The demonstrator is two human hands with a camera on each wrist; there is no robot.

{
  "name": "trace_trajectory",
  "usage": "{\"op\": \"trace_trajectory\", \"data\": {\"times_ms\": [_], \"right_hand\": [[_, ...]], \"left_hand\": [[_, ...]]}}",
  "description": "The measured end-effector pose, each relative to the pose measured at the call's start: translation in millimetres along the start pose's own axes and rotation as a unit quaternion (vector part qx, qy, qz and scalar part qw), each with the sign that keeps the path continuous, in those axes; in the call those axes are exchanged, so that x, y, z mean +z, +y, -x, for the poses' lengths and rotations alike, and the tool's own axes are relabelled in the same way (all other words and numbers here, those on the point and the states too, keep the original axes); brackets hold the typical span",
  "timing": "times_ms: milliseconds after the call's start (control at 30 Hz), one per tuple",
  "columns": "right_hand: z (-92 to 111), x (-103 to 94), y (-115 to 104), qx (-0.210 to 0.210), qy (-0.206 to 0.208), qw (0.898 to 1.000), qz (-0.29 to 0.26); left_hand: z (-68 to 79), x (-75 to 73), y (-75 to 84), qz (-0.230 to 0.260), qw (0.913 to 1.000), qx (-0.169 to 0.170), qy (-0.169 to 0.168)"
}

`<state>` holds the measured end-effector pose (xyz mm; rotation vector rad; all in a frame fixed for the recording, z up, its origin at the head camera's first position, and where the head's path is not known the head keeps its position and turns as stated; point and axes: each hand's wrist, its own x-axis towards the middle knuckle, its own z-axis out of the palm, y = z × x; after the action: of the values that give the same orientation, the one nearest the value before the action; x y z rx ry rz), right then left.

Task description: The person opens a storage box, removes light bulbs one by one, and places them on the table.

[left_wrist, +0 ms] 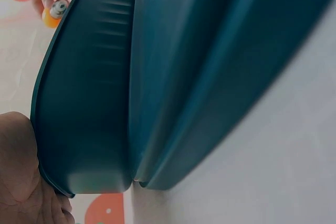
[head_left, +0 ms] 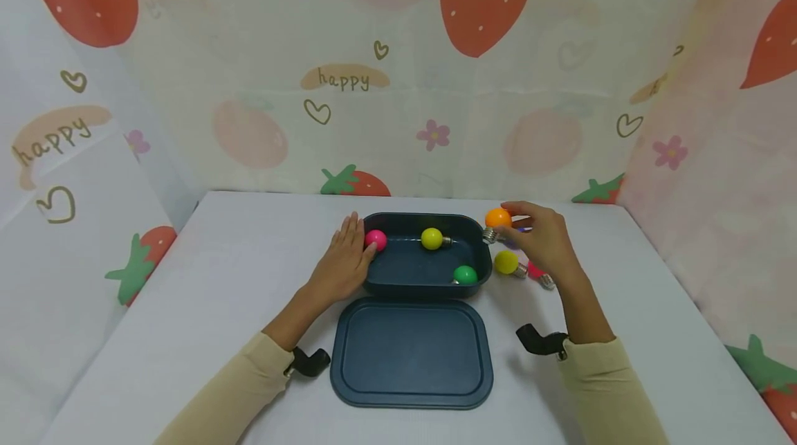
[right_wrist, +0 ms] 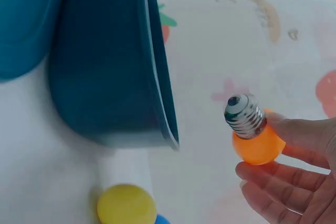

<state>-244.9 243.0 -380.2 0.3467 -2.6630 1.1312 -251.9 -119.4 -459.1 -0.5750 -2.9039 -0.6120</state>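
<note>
The right hand (head_left: 542, 232) pinches a round, orange, silver-based bulb (head_left: 497, 217) near the right end of a dark-blue, rounded rectangular box (head_left: 407, 267); the left hand (head_left: 339, 261), fingers straight, rests against its left end. Loading seems underway; the next move likely calls for shifting inward, then release.
</note>
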Motion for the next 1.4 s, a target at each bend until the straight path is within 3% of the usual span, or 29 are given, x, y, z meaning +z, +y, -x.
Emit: {"op": "trace_trajectory", "data": {"times_ms": [900, 1400], "right_hand": [[5.2, -46.6, 48.5, 0.078, 0.020, 0.996, 0.031], [10.3, -58.1, 82.0, 0.118, 0.020, 0.993, 0.021]], "left_hand": [[1.3, 0.0, -0.6, -0.007, 0.9999, 0.006, 0.013], [1.6, -1.7, 0.7, 0.002, 0.9999, 0.006, 0.010]]}}
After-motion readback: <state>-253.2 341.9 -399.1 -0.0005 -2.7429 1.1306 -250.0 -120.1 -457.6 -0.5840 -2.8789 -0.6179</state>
